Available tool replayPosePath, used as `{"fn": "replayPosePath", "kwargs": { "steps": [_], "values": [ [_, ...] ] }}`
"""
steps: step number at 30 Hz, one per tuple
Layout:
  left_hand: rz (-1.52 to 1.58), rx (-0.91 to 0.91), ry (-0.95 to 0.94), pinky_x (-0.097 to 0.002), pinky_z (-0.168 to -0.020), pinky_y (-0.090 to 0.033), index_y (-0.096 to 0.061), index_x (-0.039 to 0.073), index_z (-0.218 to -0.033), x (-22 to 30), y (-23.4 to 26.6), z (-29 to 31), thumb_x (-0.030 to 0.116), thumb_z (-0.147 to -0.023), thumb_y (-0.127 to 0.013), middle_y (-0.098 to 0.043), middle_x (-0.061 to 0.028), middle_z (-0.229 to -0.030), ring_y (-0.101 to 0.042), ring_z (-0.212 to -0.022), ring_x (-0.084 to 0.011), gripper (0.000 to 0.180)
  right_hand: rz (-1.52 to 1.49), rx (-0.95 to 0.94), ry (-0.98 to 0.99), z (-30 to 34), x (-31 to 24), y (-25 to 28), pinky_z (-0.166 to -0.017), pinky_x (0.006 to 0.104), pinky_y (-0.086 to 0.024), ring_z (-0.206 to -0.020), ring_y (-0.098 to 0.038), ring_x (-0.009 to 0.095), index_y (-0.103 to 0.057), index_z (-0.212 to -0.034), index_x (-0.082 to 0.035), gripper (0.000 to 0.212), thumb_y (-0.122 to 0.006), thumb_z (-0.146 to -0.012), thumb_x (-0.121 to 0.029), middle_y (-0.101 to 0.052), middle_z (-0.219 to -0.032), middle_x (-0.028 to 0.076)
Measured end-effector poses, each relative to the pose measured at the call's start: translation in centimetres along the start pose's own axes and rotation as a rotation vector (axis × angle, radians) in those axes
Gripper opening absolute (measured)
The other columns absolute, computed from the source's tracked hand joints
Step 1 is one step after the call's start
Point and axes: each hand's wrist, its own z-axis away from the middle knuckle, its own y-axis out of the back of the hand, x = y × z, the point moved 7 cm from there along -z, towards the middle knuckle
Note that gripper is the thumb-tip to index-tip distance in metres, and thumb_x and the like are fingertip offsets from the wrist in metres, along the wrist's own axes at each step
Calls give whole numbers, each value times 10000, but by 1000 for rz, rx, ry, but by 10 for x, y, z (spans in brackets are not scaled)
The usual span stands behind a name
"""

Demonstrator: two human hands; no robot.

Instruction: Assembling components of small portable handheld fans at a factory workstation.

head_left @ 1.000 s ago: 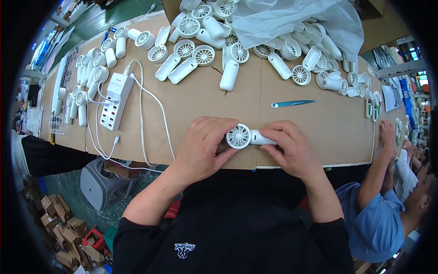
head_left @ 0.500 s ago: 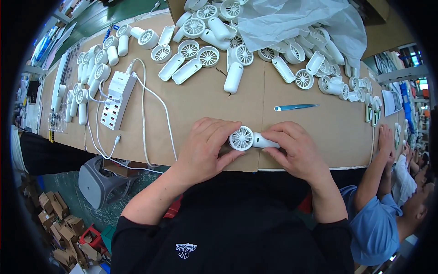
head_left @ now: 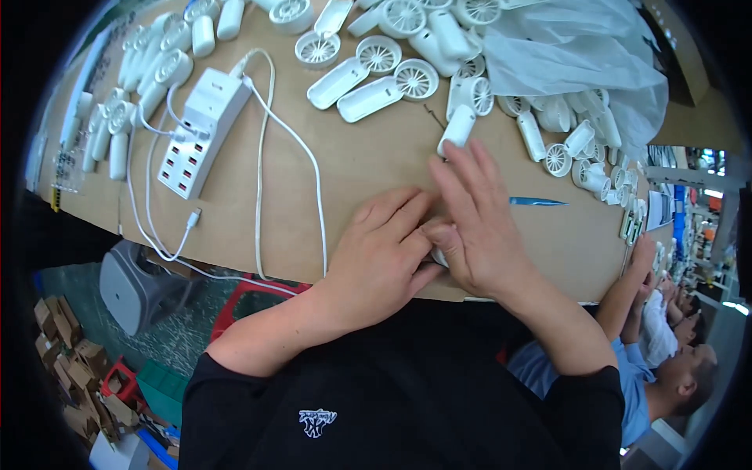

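Observation:
My left hand (head_left: 380,258) is closed around a small white handheld fan (head_left: 439,257), of which only a sliver shows between the hands. Its fan head is hidden under my fingers. Over it comes my right hand (head_left: 484,223), fingers stretched out and pointing away from me, the thumb bent in close to the left fingertips. Whether the right thumb touches the fan is hard to see. Just right of that hand lies a slim blue pointed tool (head_left: 539,201). Beyond my right fingertips, a white fan handle (head_left: 457,130) lies on the brown tabletop (head_left: 368,160).
Many white fan shells (head_left: 368,98) lie heaped at the back, partly under a translucent plastic sheet (head_left: 572,55). A white multi-port charger (head_left: 205,133) with looping cables stands to the left, near rows of fans (head_left: 117,117). At right a co-worker's arm (head_left: 627,290) reaches the table.
My right hand has moved off the fan's handle, up and across toward the left hand, its fingers straightening. The fan is now mostly covered. The view has shifted, moving the table items.

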Motion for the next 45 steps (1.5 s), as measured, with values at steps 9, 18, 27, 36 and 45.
{"fn": "replayPosePath", "kwargs": {
  "steps": [9, 18, 27, 36, 45],
  "values": [
    [164, 77, 4, -442, -1063, -464, -694, 56, -1032, -23, 20, 18, 81, -800, -747, -690, -72, -1151, -621, -1107, -276, 239, 111, -159, -136, -8, 3, -9, -1279, 596, -126, -1589, -186, 464, -432, -1608, -87, 673, -558, -1020, -390, -249, -1707, 247],
    [362, 84, 37, -447, -1038, -474, -702, 48, -1002, -31, 26, 22, 51, -784, -724, -705, -68, -1035, -649, -966, -253, 219, 183, -314, -124, -14, 2, -15, -1273, 608, -134, -1586, -186, 477, -426, -1598, -52, 665, -521, -1032, -388, -245, -1703, 270],
    [212, -7, -11, -415, -1013, -469, -702, 49, -1024, -14, 24, 5, 55, -801, -726, -718, -68, -1036, -657, -972, -254, 224, 163, -50, -43, -7, -1, -4, -1258, 579, -224, -1547, -290, 449, -432, -1573, -24, 663, -517, -1038, -406, -338, -1654, 252],
    [-87, 141, -69, -425, -1076, -438, -665, 41, -1208, 14, 0, -11, 107, -862, -743, -700, -92, -1218, -653, -1095, -298, 361, -200, 330, 62, 13, 3, 27, -1198, 480, -358, -1445, -434, 389, -488, -1517, -46, 596, -591, -1006, -335, -487, -1529, 185],
    [227, -107, -102, -421, -1047, -470, -657, 53, -1289, 19, -25, 18, 102, -869, -783, -669, -110, -1303, -652, -1102, -298, 442, -290, 340, -123, 102, 22, 43, -1064, 417, -462, -1207, -583, 314, -600, -1398, -35, 492, -692, -951, -218, -613, -1372, 146]
  ]
}}
